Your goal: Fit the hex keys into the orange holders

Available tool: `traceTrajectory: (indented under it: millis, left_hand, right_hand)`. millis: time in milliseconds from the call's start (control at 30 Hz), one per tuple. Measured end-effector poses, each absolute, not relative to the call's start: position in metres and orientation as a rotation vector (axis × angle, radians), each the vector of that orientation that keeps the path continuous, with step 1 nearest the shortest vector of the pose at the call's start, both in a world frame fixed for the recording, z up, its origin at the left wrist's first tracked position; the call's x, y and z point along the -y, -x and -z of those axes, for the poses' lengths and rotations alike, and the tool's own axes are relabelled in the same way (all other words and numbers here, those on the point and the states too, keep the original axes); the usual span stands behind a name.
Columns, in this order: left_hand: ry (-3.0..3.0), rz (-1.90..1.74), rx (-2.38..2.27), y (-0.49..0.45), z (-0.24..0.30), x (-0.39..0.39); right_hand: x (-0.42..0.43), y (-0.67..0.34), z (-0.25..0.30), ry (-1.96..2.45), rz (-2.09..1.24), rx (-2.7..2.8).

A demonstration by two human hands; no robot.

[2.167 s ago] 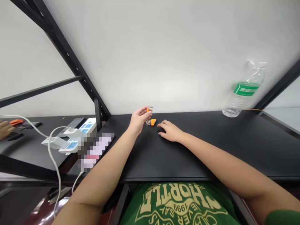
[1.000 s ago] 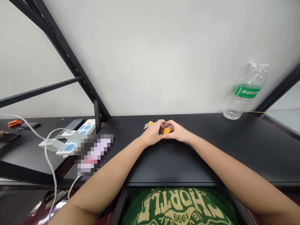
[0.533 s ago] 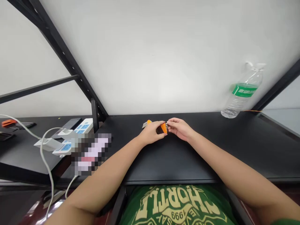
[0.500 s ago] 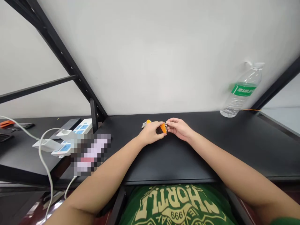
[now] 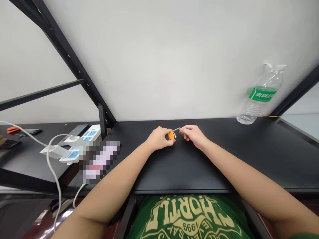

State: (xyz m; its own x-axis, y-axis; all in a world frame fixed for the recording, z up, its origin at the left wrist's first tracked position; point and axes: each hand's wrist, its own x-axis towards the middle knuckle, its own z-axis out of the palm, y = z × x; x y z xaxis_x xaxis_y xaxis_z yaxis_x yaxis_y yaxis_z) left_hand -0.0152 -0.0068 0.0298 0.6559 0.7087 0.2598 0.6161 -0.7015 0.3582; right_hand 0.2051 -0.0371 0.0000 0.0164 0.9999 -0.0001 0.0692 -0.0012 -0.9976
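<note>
My left hand [image 5: 158, 138] is closed around an orange hex key holder [image 5: 170, 135] just above the black tabletop, with thumb and fingers gripping its sides. Several small bent hex keys [image 5: 174, 135] stick out of the holder's right end. Thumb and fingertips of my right hand [image 5: 191, 133] pinch the bent end of one longer hex key [image 5: 176, 129]. That key's shaft spans the gap between the holder and my right fingers; whether its far tip still sits in the holder I cannot tell. Part of the holder is hidden behind my left hand.
A clear plastic bottle [image 5: 259, 96] with a green label stands at the back right by the wall. To the left are a white power strip [image 5: 93, 132] with plugs and cables, a blurred-out phone-like object [image 5: 101, 162], and another orange holder [image 5: 13, 129] beyond the black frame.
My right hand has moved slightly right, away from the holder, drawing a long hex key outward. The left hand keeps its grip on the holder. The whole view has shifted slightly.
</note>
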Motion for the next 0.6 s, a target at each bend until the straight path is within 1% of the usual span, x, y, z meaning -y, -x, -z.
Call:
traceTrajectory:
  millis: [67,233,300,367,433,500,533,600]
  left_hand:
    - [-2.640,-0.507,-1.102,0.019,-0.030,0.003]
    - [-2.666,-0.451,-1.084,0.022,-0.031,0.002]
    - [-2.657,-0.478,-1.059,0.020,-0.031,0.004]
    - [-2.648,-0.497,-1.039,0.018,-0.031,0.006]
    - [-2.648,-0.503,-1.017,0.016,-0.031,0.009]
    - [-2.651,-0.507,-0.990,0.015,-0.031,0.011]
    - [-2.656,-0.507,-0.977,0.014,-0.031,0.012]
    - [-2.670,-0.494,-0.952,0.014,-0.032,0.013]
  right_hand:
    - [0.033,-0.213,0.001,1.402,-1.036,1.318]
    - [0.027,-0.232,0.001,1.784,-0.657,1.705]
    - [0.028,-0.234,-0.001,1.837,-0.477,1.815]
    - [0.032,-0.231,-0.003,1.760,-0.378,1.858]
    - [0.038,-0.221,-0.007,1.576,-0.519,1.866]
    - [0.045,-0.208,-0.009,1.408,-0.824,1.826]
    - [0.047,-0.202,-0.010,1.375,-0.931,1.792]
    - [0.051,-0.192,-0.009,1.375,-1.021,1.720]
